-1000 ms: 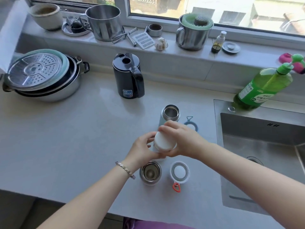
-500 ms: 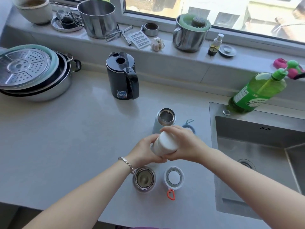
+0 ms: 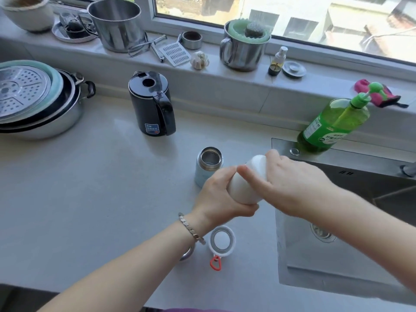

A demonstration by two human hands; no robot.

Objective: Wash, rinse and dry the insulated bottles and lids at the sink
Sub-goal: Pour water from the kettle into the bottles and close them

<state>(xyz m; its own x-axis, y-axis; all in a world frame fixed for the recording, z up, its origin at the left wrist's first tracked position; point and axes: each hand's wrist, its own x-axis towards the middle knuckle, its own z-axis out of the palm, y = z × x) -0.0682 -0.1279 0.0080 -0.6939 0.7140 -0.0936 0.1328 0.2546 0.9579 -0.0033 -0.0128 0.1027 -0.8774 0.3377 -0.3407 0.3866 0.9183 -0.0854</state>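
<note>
Gripping tilted white insulated bottle with both: left hand curled round near end, right hand wrapped over far end, above grey surface just left of steel sink. Behind it, open pale-blue bottle, upright. By left wrist, white lid with red loop. Label on green soap bottle unreadable.

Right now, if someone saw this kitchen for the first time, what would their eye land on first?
First, the white bottle, tilted and gripped by both the left hand and the right hand above the counter beside the sink. Next, the bright green soap bottle on the sink's back rim, and the black kettle standing on the counter behind an open pale blue bottle.
</note>
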